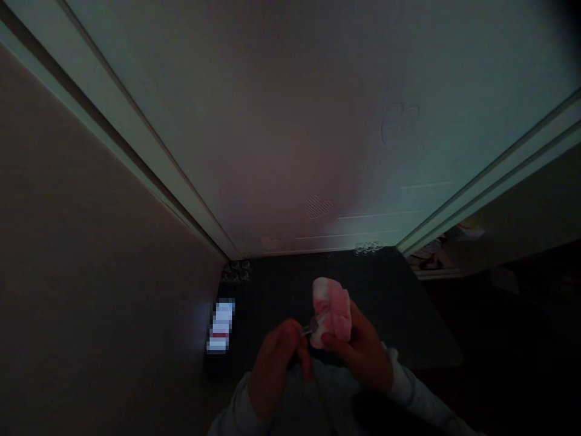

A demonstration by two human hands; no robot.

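Pink cloth (341, 306), folded into a soft bundle with white patches, sits at the fingers of the right hand (365, 354), up and to the left of its palm. That hand pinches it, thumb across the lower front and the other fingers behind its right side. Just left of the bundle is the left hand (279, 354), its fingers curled and pinching a small shiny tool (309, 329) (too dim to say what kind) whose far end reaches the cloth's lower left side. Whether the tip goes into the folds, I cannot tell. Both hands are held above the near part of a dark table (281, 290). Well to the left of the cloth, a bright screen (221, 326), blurred into blocks, lies near the table's left edge. Behind stands a pale panel (272, 151) with heart shapes.
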